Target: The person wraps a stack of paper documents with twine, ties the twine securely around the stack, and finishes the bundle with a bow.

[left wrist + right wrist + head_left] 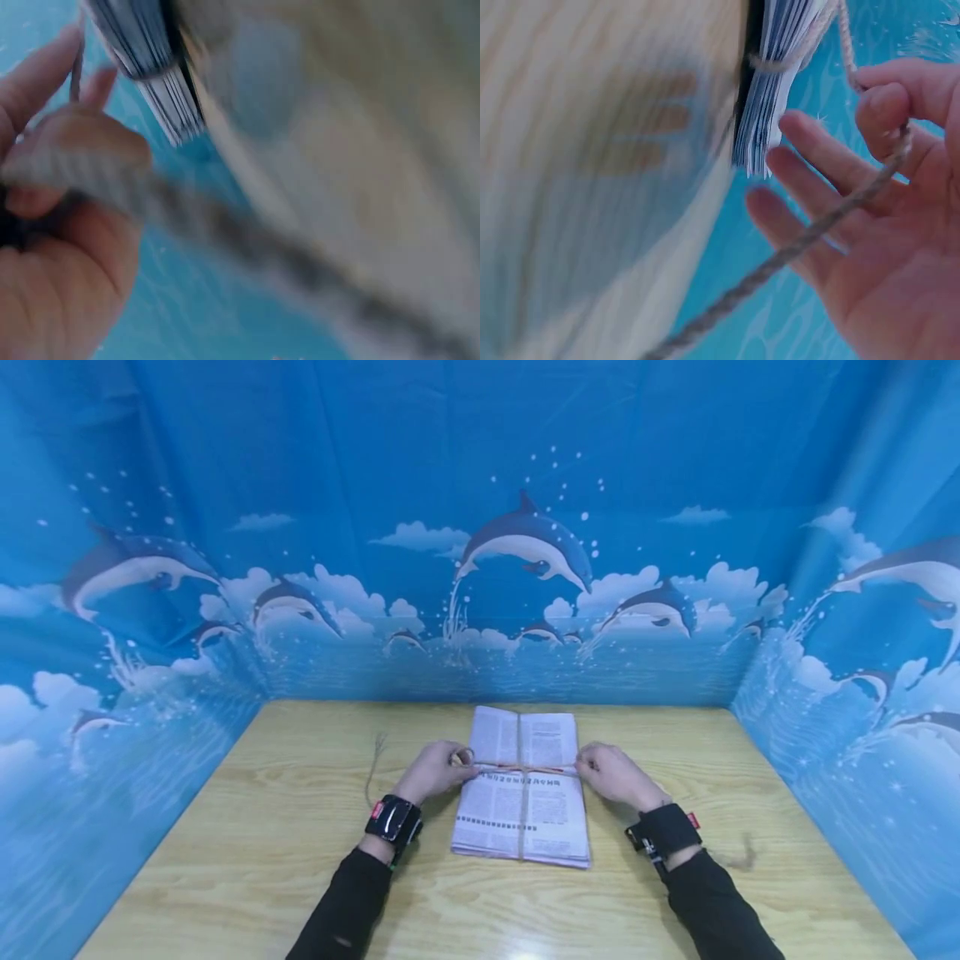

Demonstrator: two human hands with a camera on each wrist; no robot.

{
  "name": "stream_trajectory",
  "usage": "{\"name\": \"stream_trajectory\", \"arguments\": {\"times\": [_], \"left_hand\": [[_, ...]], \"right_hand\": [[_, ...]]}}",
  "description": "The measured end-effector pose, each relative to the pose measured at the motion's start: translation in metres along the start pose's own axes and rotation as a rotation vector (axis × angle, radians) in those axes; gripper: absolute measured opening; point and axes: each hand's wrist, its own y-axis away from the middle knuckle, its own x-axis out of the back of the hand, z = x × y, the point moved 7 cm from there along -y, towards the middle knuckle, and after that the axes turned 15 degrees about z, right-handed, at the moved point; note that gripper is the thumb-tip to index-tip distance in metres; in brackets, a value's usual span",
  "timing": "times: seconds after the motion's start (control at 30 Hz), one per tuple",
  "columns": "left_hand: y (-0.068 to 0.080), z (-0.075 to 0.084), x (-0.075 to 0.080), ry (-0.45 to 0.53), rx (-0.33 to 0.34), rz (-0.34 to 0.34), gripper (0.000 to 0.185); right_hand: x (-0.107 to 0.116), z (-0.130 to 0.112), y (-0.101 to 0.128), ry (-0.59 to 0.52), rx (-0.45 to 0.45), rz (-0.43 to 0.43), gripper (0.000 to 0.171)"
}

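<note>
A folded stack of newspapers (495, 835) lies on the table, wrapped by a thin twisted rope (522, 814) lengthwise and crosswise. The strands cross near the middle of the top sheet. At the stack's left edge my left hand (437, 770) grips one end of the rope, its fingers curled. My right hand (617, 774), at the right edge, pinches the other end between thumb and index finger. In the right wrist view, its other fingers spread beside the paper edges, and the rope (780, 259) trails off below. A blurred length of rope (225, 225) passes the left palm.
The wooden table (300, 860) carries the stack near its back edge. A frayed rope tail (372, 764) lies left of the left hand, and another blurred tail (742, 856) shows beside the right wrist. A blue dolphin-print curtain (420, 468) encloses the back and sides.
</note>
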Motion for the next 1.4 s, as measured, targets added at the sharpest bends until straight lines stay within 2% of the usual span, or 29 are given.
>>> {"name": "stream_trajectory", "arguments": {"times": [0.1,0.23,0.43,0.67,0.83,1.03,1.17,1.27,1.4], "left_hand": [[-0.002,0.004,0.001,-0.07,-0.045,0.04,0.01],[-0.004,0.006,0.002,-0.091,-0.036,0.078,0.012],[-0.002,0.001,-0.002,-0.034,0.057,0.02,0.014],[0.005,-0.005,0.006,-0.037,0.139,-0.006,0.015],[0.006,-0.011,0.007,-0.032,0.172,-0.018,0.015],[0.008,-0.02,0.007,-0.021,0.211,-0.035,0.012],[0.011,-0.028,0.009,0.01,0.232,-0.049,0.009],[0.012,-0.029,0.013,0.023,0.206,-0.055,0.008],[0.013,-0.026,0.018,-0.001,0.115,-0.068,0.006]], "right_hand": [[-0.003,0.001,0.001,-0.031,-0.046,-0.035,0.023],[-0.004,0.004,0.002,-0.037,-0.093,-0.041,0.032],[-0.006,0.001,0.0,-0.065,-0.102,-0.075,0.037],[-0.007,-0.004,-0.004,-0.103,-0.085,-0.119,0.039],[-0.007,-0.003,-0.01,-0.082,-0.105,-0.126,0.039],[-0.009,-0.001,-0.012,-0.067,-0.193,-0.167,0.034],[-0.011,-0.004,-0.01,-0.064,-0.179,-0.189,0.03],[-0.01,-0.005,-0.01,-0.084,-0.153,-0.169,0.029],[-0.012,-0.002,-0.009,-0.157,-0.167,-0.151,0.031]]}}
